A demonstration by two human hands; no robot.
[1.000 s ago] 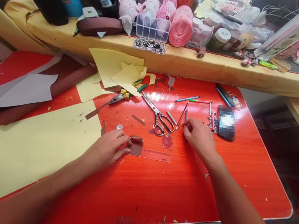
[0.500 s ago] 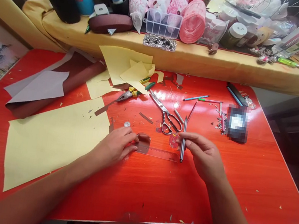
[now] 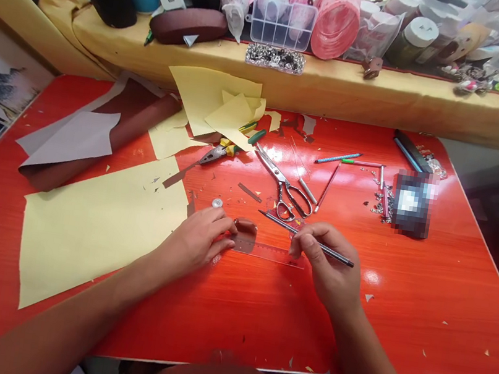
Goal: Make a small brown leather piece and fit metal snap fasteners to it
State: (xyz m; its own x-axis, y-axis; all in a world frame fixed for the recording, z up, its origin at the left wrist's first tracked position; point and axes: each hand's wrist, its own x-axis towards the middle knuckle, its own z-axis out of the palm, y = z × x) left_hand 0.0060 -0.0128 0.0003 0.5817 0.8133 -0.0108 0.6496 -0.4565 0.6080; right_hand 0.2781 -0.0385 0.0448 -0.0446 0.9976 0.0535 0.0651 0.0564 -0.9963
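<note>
My left hand (image 3: 203,239) is at the left end of a clear ruler (image 3: 274,254), its thumb and fingers closing on that end. Under the ruler lies a small brown piece with rounded corners (image 3: 245,235), which looks like leather; the fingertips touch its left edge. My right hand (image 3: 330,268) grips a dark, slim pen (image 3: 336,254) between thumb and fingers. The pen is tilted, its pointed tip up and to the left, above the ruler and off the brown piece. Large scissors (image 3: 283,186) lie just beyond.
Yellow sheets (image 3: 98,227) and a brown roll (image 3: 94,157) cover the left side. Yellow-handled pliers (image 3: 217,152), a round metal disc (image 3: 217,203) and scraps lie mid-table. Several pens (image 3: 338,158) and a blurred dark object (image 3: 412,205) are at right. A crowded shelf (image 3: 193,63) borders the back.
My right hand has turned the pen from nearly upright to a slant, its tip now toward the upper left. My left hand stays on the ruler. The view has shifted slightly.
</note>
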